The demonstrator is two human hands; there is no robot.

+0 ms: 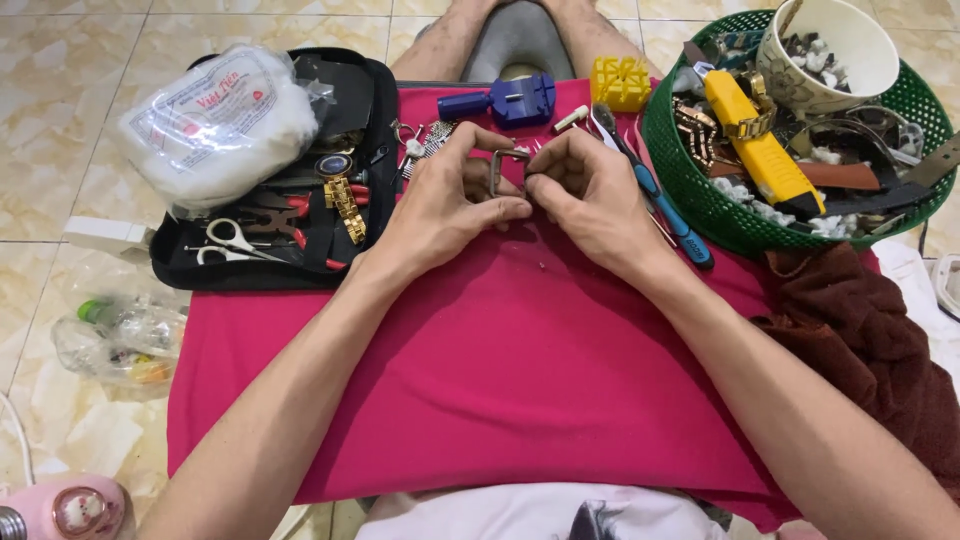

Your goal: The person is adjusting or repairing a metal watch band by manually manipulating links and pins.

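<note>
Over a magenta cloth (500, 380) both of my hands meet around a small square metal watch case (503, 168). My left hand (445, 205) pinches its left and lower side with thumb and fingers. My right hand (590, 195) grips the right side, fingertips pressed at the case's edge. Part of the case is hidden by my fingers. Just behind the hands lie a silver metal band piece (432, 140) and a blue watch-link tool (510, 100).
A black open tool case (375, 120) at left holds scissors (228, 240), a gold watch (340, 190) and a bag of cotton (215, 120). At right stand a green basket (690, 195) of watch parts, a yellow knife (760, 150), a bowl (835, 50), blue-handled pliers (665, 210), a yellow block (620, 82) and a brown cloth (860, 330).
</note>
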